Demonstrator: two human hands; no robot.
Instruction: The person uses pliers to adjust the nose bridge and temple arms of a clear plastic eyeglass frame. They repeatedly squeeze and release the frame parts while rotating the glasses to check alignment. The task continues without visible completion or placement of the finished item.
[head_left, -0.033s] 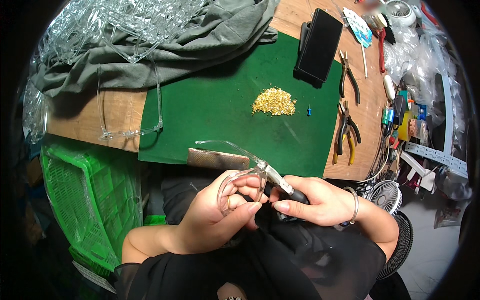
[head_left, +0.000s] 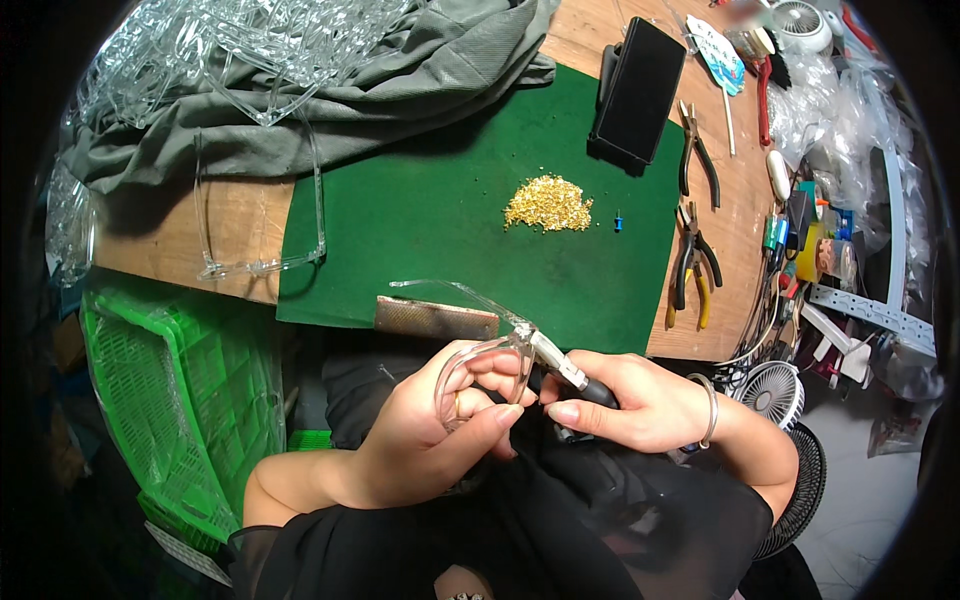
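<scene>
Curled fingers of my left hand (head_left: 425,435) hold a clear plastic eyeglass frame (head_left: 526,372) by its rim, one temple sticking out over the mat edge. My right hand (head_left: 645,402) is closed around a hand tool (head_left: 557,360) with a metal head and black grip, probably pliers. The tool's tip touches the frame at the hinge corner; its jaws are too small to make out. Beyond my hands, a pile of tiny gold-coloured parts (head_left: 548,204) lies on the green mat (head_left: 420,230). A flat brownish block (head_left: 436,318) sits at the mat's near edge.
Many clear frames (head_left: 270,60) lie heaped on grey cloth (head_left: 400,105), with another frame (head_left: 318,200) nearer. Right of the pile are a blue pushpin (head_left: 618,223), a black phone-like device (head_left: 640,90) and two pliers (head_left: 697,155). Green crates (head_left: 175,330) stand left, fans (head_left: 772,392) right.
</scene>
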